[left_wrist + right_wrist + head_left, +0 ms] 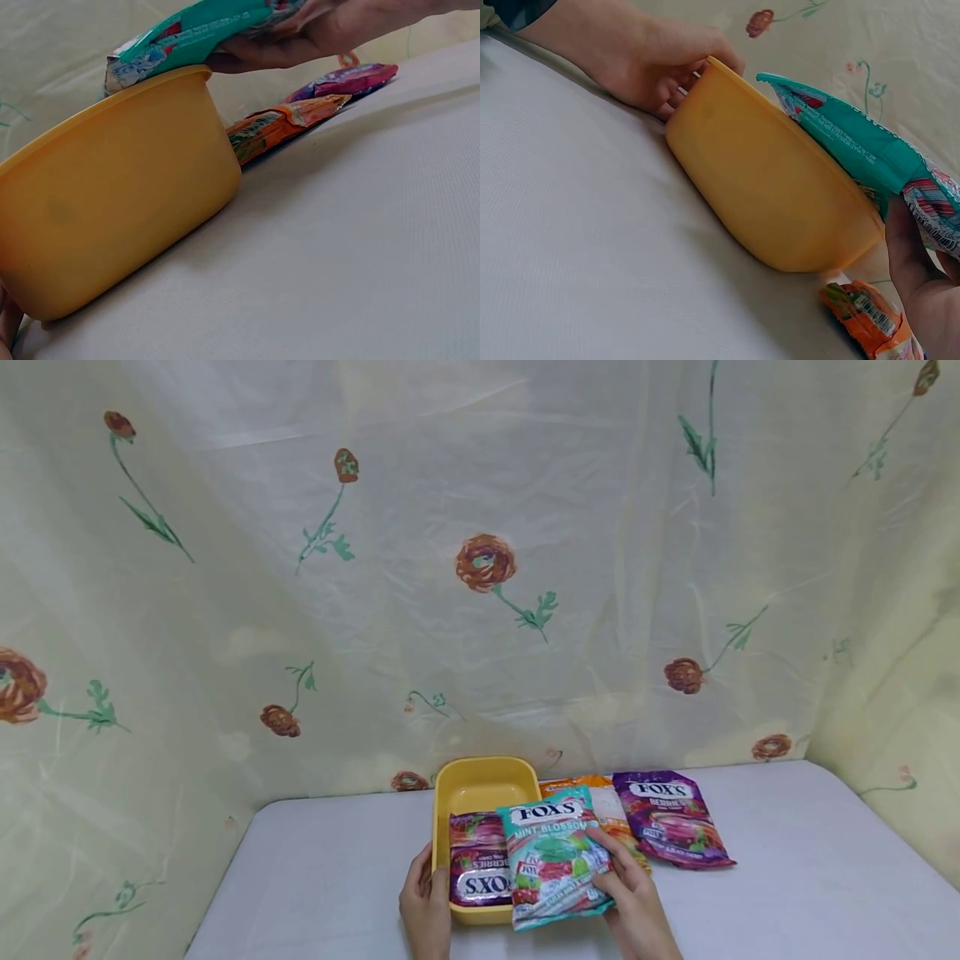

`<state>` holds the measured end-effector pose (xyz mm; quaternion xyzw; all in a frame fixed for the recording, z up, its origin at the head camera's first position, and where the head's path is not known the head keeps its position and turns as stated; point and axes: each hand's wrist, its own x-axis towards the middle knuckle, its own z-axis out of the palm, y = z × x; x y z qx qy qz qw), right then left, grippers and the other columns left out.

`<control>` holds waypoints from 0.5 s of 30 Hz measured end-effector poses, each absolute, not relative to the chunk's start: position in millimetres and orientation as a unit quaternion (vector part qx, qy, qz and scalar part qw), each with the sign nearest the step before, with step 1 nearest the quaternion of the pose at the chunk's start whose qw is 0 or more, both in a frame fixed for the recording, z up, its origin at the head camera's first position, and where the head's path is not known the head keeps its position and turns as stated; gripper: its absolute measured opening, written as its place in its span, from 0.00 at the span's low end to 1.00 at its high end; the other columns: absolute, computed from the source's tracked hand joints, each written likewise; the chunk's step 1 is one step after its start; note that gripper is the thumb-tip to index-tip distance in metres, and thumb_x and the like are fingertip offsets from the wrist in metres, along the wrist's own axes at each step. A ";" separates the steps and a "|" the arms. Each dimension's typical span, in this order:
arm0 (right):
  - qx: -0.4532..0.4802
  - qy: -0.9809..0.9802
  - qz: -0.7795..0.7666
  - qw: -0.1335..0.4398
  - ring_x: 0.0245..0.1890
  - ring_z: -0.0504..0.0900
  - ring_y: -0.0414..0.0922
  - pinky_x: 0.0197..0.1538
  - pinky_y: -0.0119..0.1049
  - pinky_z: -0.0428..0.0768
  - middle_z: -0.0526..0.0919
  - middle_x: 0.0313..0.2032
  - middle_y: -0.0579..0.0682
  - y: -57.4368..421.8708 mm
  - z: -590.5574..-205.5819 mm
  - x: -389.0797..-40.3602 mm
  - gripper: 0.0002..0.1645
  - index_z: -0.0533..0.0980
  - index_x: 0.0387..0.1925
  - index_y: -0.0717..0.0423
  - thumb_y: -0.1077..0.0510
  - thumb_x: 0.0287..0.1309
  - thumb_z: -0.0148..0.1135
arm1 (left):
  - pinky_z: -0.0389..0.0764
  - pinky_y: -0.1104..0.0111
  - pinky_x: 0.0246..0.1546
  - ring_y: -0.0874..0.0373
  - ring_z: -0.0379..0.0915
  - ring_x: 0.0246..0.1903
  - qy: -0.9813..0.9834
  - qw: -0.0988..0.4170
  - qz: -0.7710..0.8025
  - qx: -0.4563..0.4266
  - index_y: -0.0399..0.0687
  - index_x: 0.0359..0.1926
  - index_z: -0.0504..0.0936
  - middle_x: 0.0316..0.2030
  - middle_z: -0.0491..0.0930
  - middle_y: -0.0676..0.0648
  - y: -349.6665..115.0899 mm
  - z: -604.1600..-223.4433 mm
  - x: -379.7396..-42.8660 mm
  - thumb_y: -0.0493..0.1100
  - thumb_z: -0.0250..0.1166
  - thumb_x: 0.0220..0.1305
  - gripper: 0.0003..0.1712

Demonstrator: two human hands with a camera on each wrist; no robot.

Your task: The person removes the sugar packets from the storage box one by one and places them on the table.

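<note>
A yellow plastic tub [486,775] stands near the back of the table. At its left side my left hand [426,906] grips the rim, with the thumb at the top edge and the fingers against the outer wall. Inside the tub lies a purple Fox's Berries candy bag [480,860], its lettering upside down. My right hand [636,893] holds a teal Fox's Mint Blossom candy bag [553,860] by its right side. That bag is tilted above the tub's right rim and hides part of the purple one; in the left wrist view the teal bag [202,34] overlaps the rim.
Right of the tub, an orange candy bag [609,806] lies on the white table [780,827], partly covered by the teal bag. Beside it lies another purple Berries bag [667,818]. A flowered cloth [390,610] hangs behind the table.
</note>
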<state>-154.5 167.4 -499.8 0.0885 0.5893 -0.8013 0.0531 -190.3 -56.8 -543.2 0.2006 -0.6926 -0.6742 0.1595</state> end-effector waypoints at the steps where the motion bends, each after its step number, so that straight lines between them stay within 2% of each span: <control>1: 0.087 0.589 -0.802 0.052 0.63 0.63 0.49 0.55 0.34 0.81 0.52 0.72 0.52 168.0 -500.5 -153.8 0.37 0.54 0.71 0.49 0.67 0.60 0.44 | 0.73 0.53 0.61 0.43 0.71 0.58 -0.693 0.160 -0.674 0.200 0.42 0.59 0.74 0.58 0.75 0.36 -56.5 -543.1 -190.4 0.34 0.54 0.61 0.23; 9: 0.086 0.584 -0.806 0.045 0.60 0.64 0.46 0.53 0.34 0.80 0.52 0.72 0.52 171.4 -504.7 -148.4 0.37 0.56 0.70 0.49 0.68 0.59 0.45 | 0.74 0.52 0.60 0.43 0.72 0.57 -0.701 0.167 -0.666 0.193 0.40 0.58 0.74 0.57 0.75 0.35 -55.7 -543.0 -189.2 0.34 0.53 0.60 0.23; 15: 0.094 0.579 -0.809 0.031 0.54 0.71 0.43 0.50 0.35 0.82 0.55 0.70 0.55 172.0 -505.2 -144.4 0.36 0.58 0.70 0.48 0.68 0.59 0.45 | 0.73 0.53 0.60 0.43 0.72 0.57 -0.701 0.168 -0.668 0.187 0.40 0.58 0.74 0.57 0.75 0.35 -56.3 -543.8 -189.0 0.34 0.54 0.61 0.23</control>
